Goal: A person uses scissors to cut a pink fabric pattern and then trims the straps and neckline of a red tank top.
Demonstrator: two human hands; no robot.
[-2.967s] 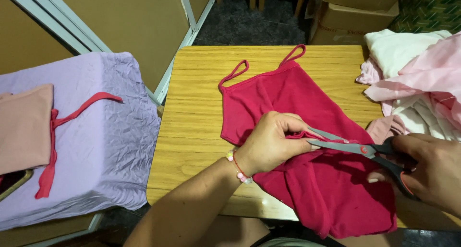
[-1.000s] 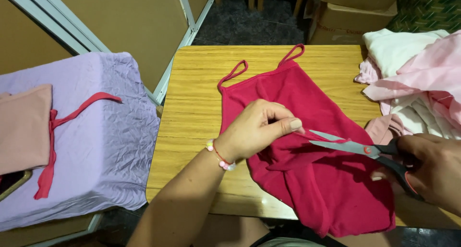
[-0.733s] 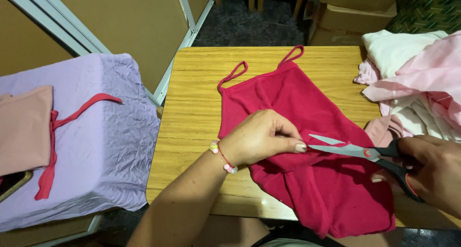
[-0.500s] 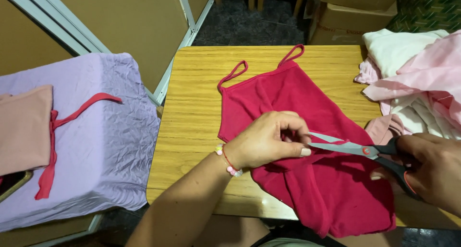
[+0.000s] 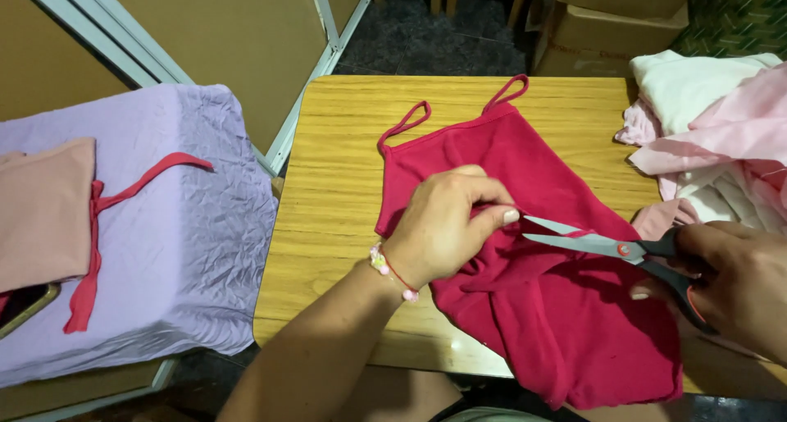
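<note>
I find the red strappy top (image 5: 541, 266) lying flat on the wooden table (image 5: 344, 184), straps pointing to 12 o'clock and hem running off the near edge toward 5 o'clock. I judge it light, limp knit cloth: it will bunch and slide on the smooth wood, so it is best taken by pinching a fold or pressing it flat close to the blades.

The left hand (image 5: 447, 225) rests on the middle of the garment, fingers curled and closed, thumb and forefinger pinching up a small ridge of red fabric at its 3 o'clock side. A beaded bracelet (image 5: 389, 270) sits on that wrist.

The right hand (image 5: 734, 287) is clenched around the dark handles of the scissors (image 5: 607, 243), at 3 o'clock from the left hand. The blades stand slightly apart, tips pointing to 9 o'clock and nearly touching the pinched fold; a thin red strand appears to lie between them.

At 2 o'clock on the table sits a pile of pink and white garments (image 5: 713, 135). At 9 o'clock, apart from the table, a lilac-covered surface (image 5: 180, 250) carries a folded peach garment (image 5: 41, 209) and a red strip (image 5: 106, 217).
</note>
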